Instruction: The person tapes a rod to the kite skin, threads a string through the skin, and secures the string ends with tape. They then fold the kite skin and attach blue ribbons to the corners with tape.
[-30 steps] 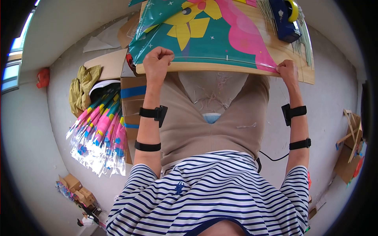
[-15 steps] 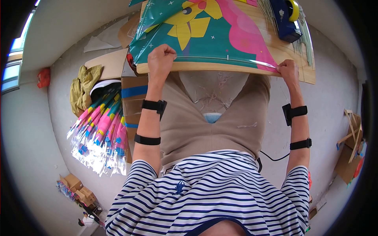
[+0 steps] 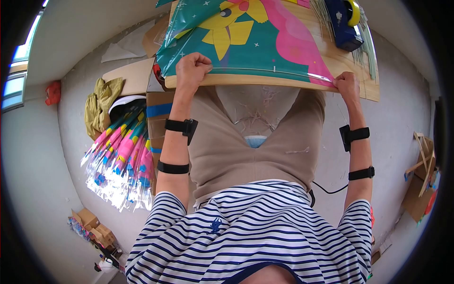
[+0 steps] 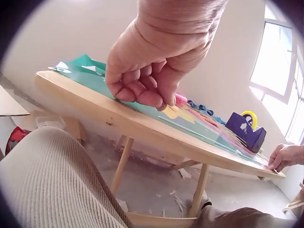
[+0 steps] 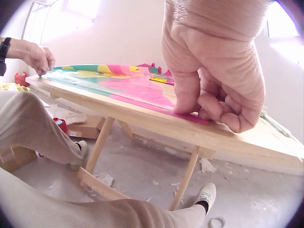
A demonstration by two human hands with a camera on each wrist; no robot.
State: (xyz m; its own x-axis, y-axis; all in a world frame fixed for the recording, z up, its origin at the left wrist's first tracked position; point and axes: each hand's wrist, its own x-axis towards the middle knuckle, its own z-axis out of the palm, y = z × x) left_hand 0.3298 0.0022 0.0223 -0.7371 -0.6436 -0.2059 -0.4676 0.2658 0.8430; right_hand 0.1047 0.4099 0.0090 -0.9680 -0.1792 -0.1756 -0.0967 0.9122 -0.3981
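A glossy sheet printed teal, pink and yellow (image 3: 255, 52) lies on the wooden table, its near side along the front edge. A thin white rod (image 3: 246, 70) runs along that side, with a small upright white piece near its middle. The left hand (image 3: 191, 73) has its fingers curled and its thumb and fingertips together at the rod's left end; in the left wrist view the hand (image 4: 161, 52) covers that contact. At the sheet's right corner the right hand (image 3: 347, 87) pinches the pink film (image 5: 152, 104), the other fingers curled in the right wrist view.
A blue tape dispenser (image 3: 347, 28) with yellow tape stands at the table's back right, thin pale sticks (image 3: 369, 52) beside it. Left of the table are cardboard boxes (image 3: 158, 125) and a bundle of printed film (image 3: 125, 156). The person's legs are under the front edge.
The left hand has shifted slightly right along the near edge, then slightly back left in the last half second. The right hand and the sheet look nearly unmoved.
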